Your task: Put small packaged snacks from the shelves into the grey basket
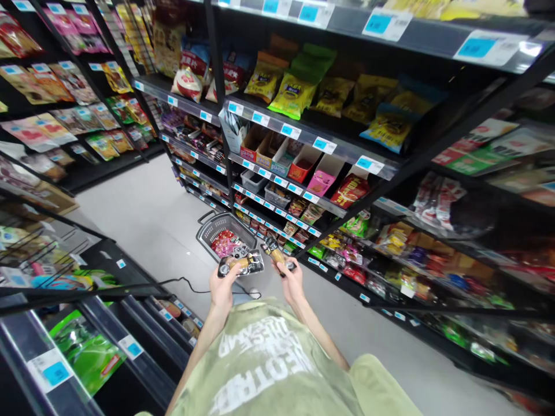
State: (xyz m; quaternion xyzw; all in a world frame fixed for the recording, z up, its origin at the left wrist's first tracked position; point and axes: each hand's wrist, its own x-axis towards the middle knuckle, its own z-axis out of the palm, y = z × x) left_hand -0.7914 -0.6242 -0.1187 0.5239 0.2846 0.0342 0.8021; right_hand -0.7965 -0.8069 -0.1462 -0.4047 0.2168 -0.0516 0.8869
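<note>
My left hand (222, 288) is closed on a snack packet (241, 264) with a clear, black and yellow wrapper, held flat in front of me. My right hand (290, 282) grips a second similar packet (276, 252), tilted up toward the shelves. Both packets hover just over a grey shopping basket (207, 234) on the floor, which holds pink and red packets (224, 242).
Black store shelves (303, 136) full of snack bags and small boxes run along the right. Another shelf unit (108, 323) stands close at my left. A black cable (182, 282) lies on the pale floor (143, 214) of the aisle.
</note>
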